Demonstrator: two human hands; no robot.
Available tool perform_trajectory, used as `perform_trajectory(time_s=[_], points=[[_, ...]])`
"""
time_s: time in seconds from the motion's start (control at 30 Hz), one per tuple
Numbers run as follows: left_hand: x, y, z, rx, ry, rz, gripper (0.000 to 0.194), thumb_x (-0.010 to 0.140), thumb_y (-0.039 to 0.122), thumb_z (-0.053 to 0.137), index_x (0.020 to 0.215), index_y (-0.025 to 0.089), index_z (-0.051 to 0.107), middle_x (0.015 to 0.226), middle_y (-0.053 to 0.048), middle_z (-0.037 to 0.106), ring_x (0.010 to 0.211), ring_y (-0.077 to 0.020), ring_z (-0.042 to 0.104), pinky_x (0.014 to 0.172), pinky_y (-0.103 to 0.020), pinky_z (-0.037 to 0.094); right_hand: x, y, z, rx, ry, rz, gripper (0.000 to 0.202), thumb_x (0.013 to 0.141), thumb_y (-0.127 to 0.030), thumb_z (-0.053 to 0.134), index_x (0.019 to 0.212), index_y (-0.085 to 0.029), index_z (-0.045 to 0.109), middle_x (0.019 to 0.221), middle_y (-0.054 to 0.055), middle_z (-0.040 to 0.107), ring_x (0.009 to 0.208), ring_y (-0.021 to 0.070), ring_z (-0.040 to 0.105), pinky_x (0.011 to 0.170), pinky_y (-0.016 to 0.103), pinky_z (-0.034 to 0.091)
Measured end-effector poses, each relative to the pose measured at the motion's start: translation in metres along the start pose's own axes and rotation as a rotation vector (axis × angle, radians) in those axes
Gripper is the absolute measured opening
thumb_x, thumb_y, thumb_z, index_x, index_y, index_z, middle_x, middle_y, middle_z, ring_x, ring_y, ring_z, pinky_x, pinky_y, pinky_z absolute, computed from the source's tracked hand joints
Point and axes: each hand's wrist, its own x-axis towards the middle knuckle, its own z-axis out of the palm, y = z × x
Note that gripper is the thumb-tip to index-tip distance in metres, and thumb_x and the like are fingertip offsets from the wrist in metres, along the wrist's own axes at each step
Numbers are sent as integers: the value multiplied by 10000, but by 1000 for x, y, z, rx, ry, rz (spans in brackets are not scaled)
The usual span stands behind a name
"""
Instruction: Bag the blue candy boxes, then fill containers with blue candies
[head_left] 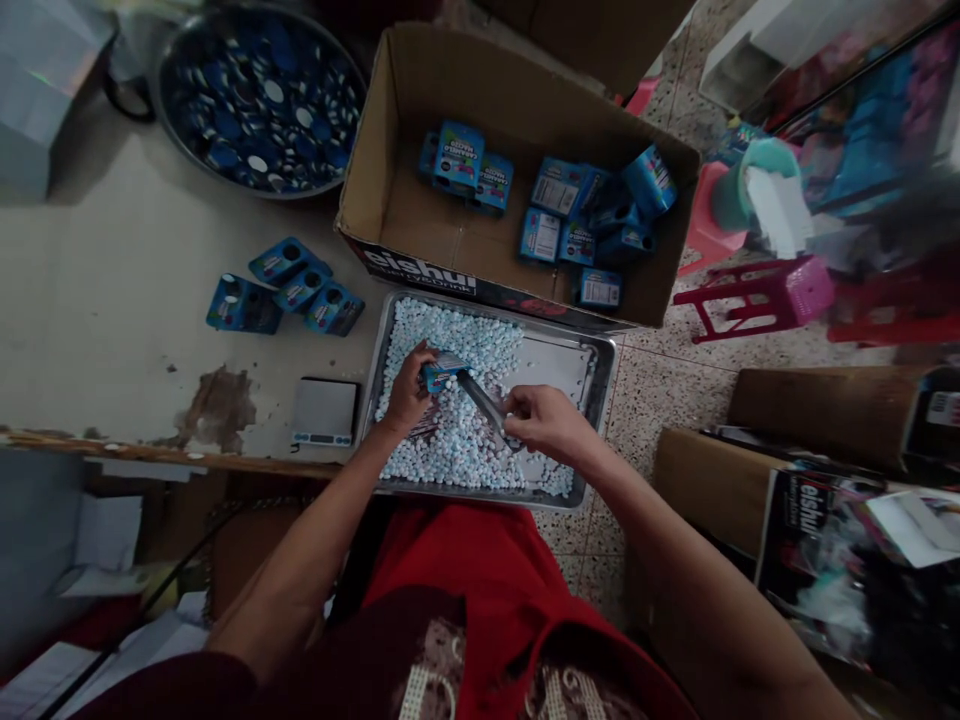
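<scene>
Over a metal tray of small white and pale blue candy balls, my left hand is closed around a small blue candy box. My right hand grips a dark scoop by its near end. The scoop's far tip meets the mouth of the box. Whether candies are passing in at this moment I cannot tell. Candies are heaped on the tray's left and middle, and bare metal shows at the upper right.
Behind the tray stands a cardboard carton with several blue boxes inside. A round metal basin of blue and white pieces is at upper left. More blue boxes and a small digital scale lie on the table. Stools stand right.
</scene>
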Motion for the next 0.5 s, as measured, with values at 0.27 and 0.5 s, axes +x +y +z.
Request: perform_trajectory(time_s=[0.27,0.5], points=[[21,-22,-20,24,198,-68,503,853,421,743,1263,237,517,1338,-114,644,1309,-262,593,1138,-471,452,4,121,39,-276,468,246,200,901,-287,533,1009,-183,665,727,12,650,623,144,529,587,263,222],[33,-42,31,59,320,6,571,853,498,723,1320,226,539,1378,-132,591,1391,-285,499,1213,-485,354,80,134,91,-487,506,237,174,956,-218,501,1086,-160,602,983,88,667,806,189,589,639,297,257]])
